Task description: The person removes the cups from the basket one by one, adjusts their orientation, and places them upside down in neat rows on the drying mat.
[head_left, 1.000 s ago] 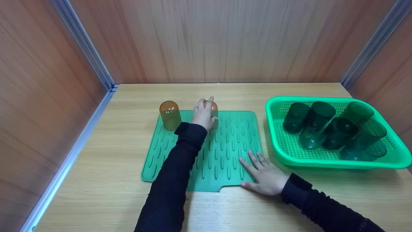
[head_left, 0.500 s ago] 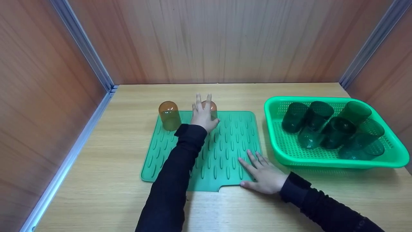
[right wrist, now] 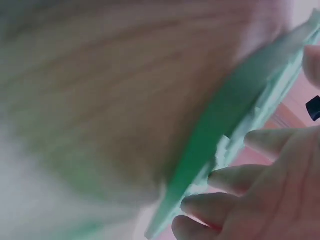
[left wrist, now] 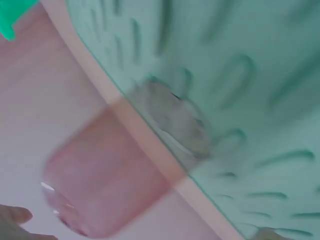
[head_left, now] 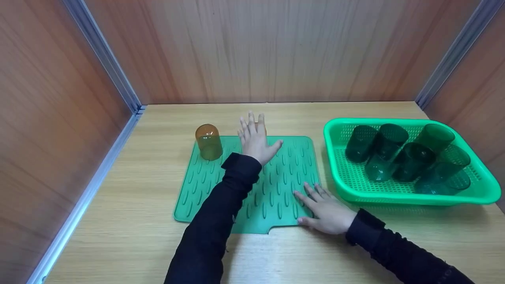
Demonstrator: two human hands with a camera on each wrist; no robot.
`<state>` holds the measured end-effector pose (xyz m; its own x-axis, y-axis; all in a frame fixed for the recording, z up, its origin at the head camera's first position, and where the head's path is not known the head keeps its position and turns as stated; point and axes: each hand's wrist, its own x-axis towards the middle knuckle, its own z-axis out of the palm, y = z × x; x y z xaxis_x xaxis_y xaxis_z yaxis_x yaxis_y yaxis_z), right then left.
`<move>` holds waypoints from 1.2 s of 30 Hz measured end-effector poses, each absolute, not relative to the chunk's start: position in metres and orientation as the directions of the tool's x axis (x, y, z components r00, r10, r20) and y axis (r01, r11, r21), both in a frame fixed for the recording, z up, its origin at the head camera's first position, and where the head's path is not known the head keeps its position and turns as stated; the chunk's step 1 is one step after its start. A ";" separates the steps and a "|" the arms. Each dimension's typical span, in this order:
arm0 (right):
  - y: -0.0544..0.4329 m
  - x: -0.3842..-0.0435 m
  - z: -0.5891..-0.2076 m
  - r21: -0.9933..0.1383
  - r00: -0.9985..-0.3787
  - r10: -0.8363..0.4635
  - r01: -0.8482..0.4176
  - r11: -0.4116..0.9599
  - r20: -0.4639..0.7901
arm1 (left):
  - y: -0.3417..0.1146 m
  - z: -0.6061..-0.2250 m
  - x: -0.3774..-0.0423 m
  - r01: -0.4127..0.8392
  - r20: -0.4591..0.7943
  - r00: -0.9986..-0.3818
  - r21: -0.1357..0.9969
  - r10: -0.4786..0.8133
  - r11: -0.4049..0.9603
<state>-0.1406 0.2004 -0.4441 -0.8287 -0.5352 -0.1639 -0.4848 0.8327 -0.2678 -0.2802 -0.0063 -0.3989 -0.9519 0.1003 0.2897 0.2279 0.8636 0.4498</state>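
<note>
My left hand point(head_left: 255, 144), fingers spread and straight, is over the back edge of the green ribbed mat point(head_left: 294, 169) and holds nothing. Behind it, mostly hidden in the head view, an upside-down see-through cup point(left wrist: 110, 175) stands on the mat; the left wrist view shows the fingers apart from it. To the left, an upside-down amber cup point(head_left: 209, 144) stands at the mat's back left corner. My right hand point(head_left: 329, 213) rests with spread fingers on the mat's front right corner and the tabletop.
A green plastic basket point(head_left: 394, 199) stands right of the mat, with several dark see-through cups point(head_left: 416, 159) in it. Wooden panels point(head_left: 268, 51) close in the pale table point(head_left: 130, 197) at the back and on both sides.
My left hand has let go of the cup, straightened its fingers and moved slightly right, now covering most of that cup. My right hand has stayed nearly still.
</note>
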 end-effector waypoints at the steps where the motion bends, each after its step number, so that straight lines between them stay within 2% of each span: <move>1: 0.201 -0.140 -0.441 -0.273 -0.829 -0.539 -0.489 0.828 -0.150 | -0.003 -0.398 -0.278 0.251 0.309 -0.944 0.444 0.116 0.860; 4: 0.203 -0.138 -0.428 -0.328 -0.827 -0.548 -0.486 0.810 -0.126 | 0.007 -0.395 -0.271 0.315 0.325 -0.930 0.464 0.172 0.828; 6: 0.204 -0.136 -0.416 -0.385 -0.822 -0.557 -0.477 0.790 -0.123 | 0.013 -0.395 -0.266 0.340 0.303 -0.931 0.517 0.204 0.785; 12: 0.214 -0.133 -0.379 -0.481 -0.835 -0.542 -0.439 0.759 -0.093 | 0.031 -0.402 -0.253 0.319 0.191 -0.943 0.757 0.274 0.570; 18: 0.236 -0.140 -0.346 -0.454 -0.882 -0.470 -0.417 0.788 -0.007 | 0.052 -0.410 -0.236 0.222 0.092 -0.944 0.888 0.318 0.402; 27: 0.263 -0.167 -0.320 -0.375 -0.939 -0.333 -0.342 0.862 0.089 | 0.086 -0.425 -0.209 0.094 -0.112 -0.908 0.885 0.404 0.456; 31: 0.268 -0.187 -0.322 -0.302 -0.954 -0.263 -0.295 0.907 0.143 | 0.100 -0.431 -0.205 0.046 -0.156 -0.903 0.892 0.399 0.450; 36: 0.274 -0.208 -0.330 -0.212 -0.962 -0.211 -0.245 0.946 0.172 | 0.113 -0.434 -0.206 0.027 -0.149 -0.911 0.909 0.384 0.416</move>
